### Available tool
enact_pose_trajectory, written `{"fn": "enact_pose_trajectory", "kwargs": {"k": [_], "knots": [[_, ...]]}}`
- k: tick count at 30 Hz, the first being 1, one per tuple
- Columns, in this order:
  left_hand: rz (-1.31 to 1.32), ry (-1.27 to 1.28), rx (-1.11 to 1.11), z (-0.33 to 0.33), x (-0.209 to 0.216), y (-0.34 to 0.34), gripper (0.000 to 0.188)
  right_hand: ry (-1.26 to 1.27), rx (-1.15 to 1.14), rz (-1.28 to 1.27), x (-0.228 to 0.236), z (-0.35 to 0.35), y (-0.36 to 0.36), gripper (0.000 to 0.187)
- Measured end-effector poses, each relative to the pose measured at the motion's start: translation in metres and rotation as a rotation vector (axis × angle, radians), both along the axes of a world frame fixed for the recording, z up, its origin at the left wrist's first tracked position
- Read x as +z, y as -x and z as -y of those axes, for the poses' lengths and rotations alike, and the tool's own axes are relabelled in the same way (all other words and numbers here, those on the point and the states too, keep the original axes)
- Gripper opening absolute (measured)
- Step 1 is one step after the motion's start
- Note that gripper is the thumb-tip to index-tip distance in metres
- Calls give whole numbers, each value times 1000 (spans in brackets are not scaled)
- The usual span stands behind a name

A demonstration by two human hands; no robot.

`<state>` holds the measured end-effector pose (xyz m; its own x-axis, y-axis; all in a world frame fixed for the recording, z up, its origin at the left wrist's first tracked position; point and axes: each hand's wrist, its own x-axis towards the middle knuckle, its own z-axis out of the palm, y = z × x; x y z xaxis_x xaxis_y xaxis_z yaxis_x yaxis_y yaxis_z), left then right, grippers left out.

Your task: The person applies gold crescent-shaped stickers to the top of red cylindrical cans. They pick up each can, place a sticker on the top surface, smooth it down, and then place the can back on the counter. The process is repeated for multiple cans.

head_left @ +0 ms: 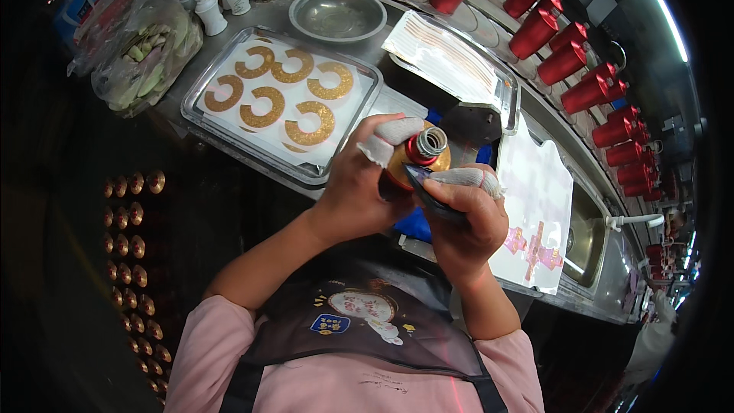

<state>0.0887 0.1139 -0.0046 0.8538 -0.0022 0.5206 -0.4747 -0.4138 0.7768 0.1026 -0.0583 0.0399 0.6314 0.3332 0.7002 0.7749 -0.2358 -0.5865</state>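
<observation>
My left hand [353,183] is wrapped round a bottle [444,159] with a gold shoulder, a red collar and a bare threaded metal neck. The bottle is tilted with its mouth toward me. In my right hand [472,218] is a dark, flat, pointed scraper [417,178], its tip against the bottle's shoulder just below the neck. White coverings wrap a digit on each hand. Beyond my left hand lies a metal tray [200,124] of white paper, bearing several gold C-shaped decals [310,124]. My palms hide most of the bottle's body.
Behind the tray stands a round metal bowl [338,17]. A stack of striped sheets [443,53] lies in another tray. White sheets with pink prints [534,252] are at right, beside a sink [589,233]. Red bottles [535,30] line the far side; gold-topped ones [136,246] stand low at left.
</observation>
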Motion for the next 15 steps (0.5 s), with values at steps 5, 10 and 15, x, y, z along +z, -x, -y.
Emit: {"fn": "enact_pose_trajectory", "kwargs": {"k": [5, 10, 15], "knots": [[56, 225, 119, 7, -5, -1, 82, -31, 8, -13, -1, 1, 1, 41], [119, -107, 147, 2, -3, 0, 87, -20, -2, -13, -3, 1, 1, 41], [-2, 313, 25, 1, -5, -3, 82, -54, -2, -66, -3, 0, -1, 40]]}}
